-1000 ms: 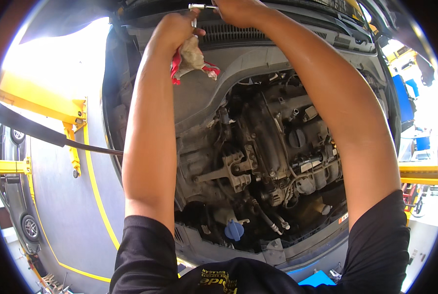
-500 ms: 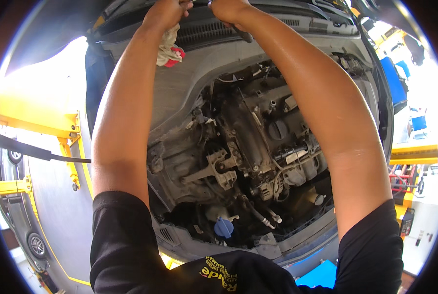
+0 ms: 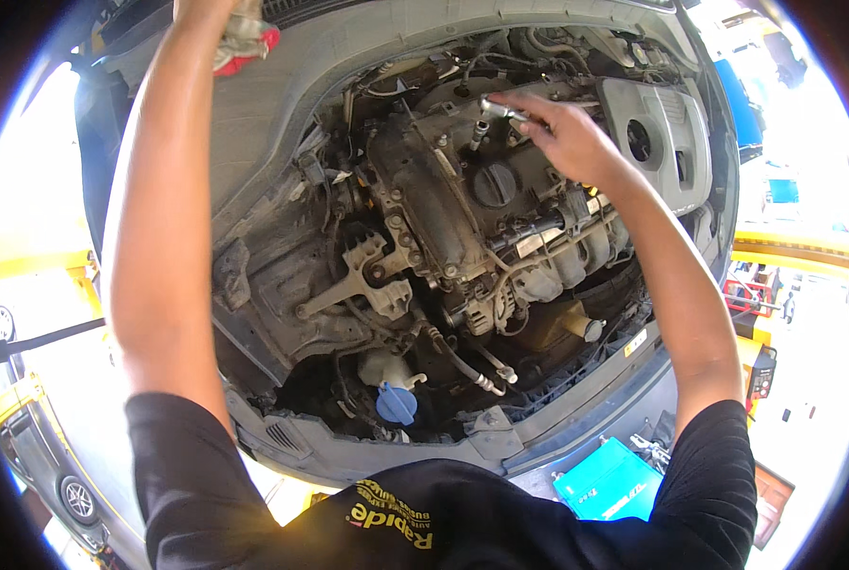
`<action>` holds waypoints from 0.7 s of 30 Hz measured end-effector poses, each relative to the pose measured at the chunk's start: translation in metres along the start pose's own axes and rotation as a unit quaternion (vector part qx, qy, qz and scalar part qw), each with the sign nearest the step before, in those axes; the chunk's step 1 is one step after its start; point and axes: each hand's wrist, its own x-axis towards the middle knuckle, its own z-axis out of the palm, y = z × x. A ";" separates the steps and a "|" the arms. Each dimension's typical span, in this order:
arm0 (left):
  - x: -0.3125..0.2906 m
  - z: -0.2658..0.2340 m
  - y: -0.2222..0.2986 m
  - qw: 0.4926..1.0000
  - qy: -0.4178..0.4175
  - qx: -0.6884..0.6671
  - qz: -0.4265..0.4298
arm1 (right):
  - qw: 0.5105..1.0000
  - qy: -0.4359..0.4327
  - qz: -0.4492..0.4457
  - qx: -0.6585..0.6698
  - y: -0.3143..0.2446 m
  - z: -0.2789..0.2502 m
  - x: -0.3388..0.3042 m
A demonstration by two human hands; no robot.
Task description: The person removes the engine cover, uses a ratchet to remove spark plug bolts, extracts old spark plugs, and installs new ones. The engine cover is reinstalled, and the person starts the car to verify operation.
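My right hand (image 3: 576, 138) is closed on a ratchet wrench (image 3: 500, 109) above the engine, with its silver head pointing left. Just under that head, a short metal extension with a socket (image 3: 479, 134) stands up from the engine's valve cover (image 3: 462, 180); whether the two touch I cannot tell. My left hand (image 3: 203, 8) is cut off by the upper edge, so its fingers are hidden. Beside it lies a crumpled whitish work glove or rag with red patches (image 3: 247, 40), on the grey cowl.
Near the extension sits a black oil filler cap (image 3: 495, 185). A grey plastic engine cover (image 3: 676, 142) lies on the right side of the bay. At the front left is a blue reservoir cap (image 3: 396, 405). A blue box (image 3: 610, 482) stands beyond the front edge.
My right hand has come down from the windshield area to the engine, bringing the ratchet wrench. My left arm has shifted left. The view has moved, showing the engine cover on the right.
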 end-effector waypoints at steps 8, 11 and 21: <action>-0.193 0.067 0.136 0.837 -0.507 -0.203 -0.022 | 0.998 0.016 -0.050 -0.022 0.026 0.025 -0.016; -0.228 0.095 0.152 0.803 -0.520 -0.274 -0.102 | 0.998 -0.017 -0.050 -0.017 0.029 0.026 -0.019; -0.241 0.106 0.157 0.822 -0.492 -0.246 -0.148 | 0.967 -0.042 -0.178 -0.179 0.055 0.006 0.002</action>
